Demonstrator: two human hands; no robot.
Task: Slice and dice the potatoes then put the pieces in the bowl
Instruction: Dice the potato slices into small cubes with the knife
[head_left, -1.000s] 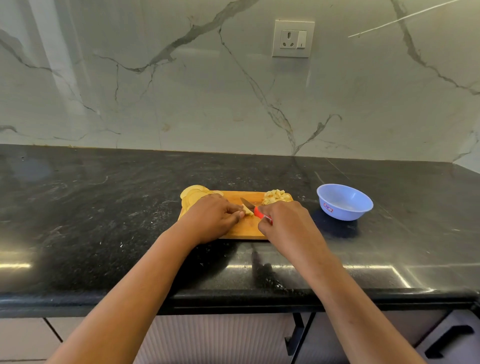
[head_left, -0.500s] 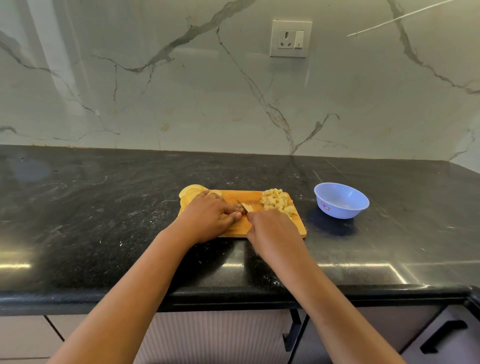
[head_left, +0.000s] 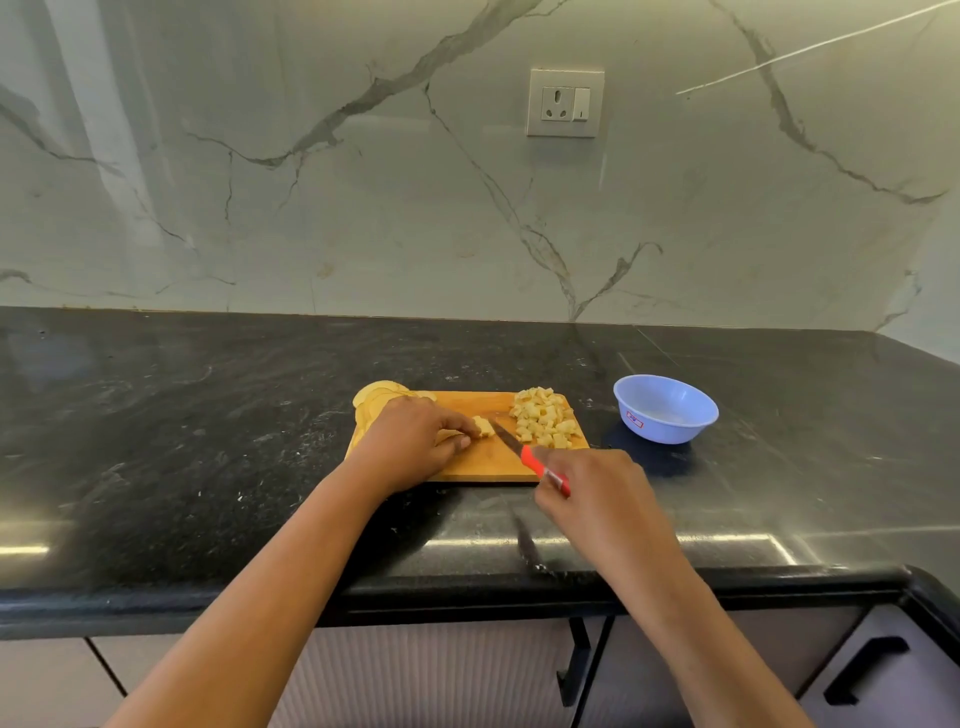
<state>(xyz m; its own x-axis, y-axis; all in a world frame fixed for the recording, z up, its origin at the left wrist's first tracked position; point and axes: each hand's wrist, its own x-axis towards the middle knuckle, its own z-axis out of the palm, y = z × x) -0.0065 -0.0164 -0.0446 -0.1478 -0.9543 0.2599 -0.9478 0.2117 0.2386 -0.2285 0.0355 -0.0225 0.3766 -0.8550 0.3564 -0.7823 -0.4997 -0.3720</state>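
Observation:
A wooden cutting board (head_left: 488, 462) lies on the black counter. Round potato slices (head_left: 375, 400) are stacked at its far left corner. A heap of diced potato (head_left: 544, 423) sits on its right side. My left hand (head_left: 415, 441) lies on the board and pinches a small stack of potato pieces (head_left: 483, 426) at its fingertips. My right hand (head_left: 592, 499) grips a knife with a red handle (head_left: 540, 465); its blade points up-left, the tip just right of the held pieces. A light blue bowl (head_left: 666, 409) stands right of the board and looks empty.
The black stone counter (head_left: 208, 441) stretches wide to the left and behind the board, with its front edge just below my hands. A marble wall with a socket (head_left: 565, 103) rises behind. Cabinet doors with black handles (head_left: 865, 670) sit below the counter.
My right hand has drawn back toward the counter's front edge and to the right, showing the knife's red handle and blade again. The left hand stays on the potato pieces.

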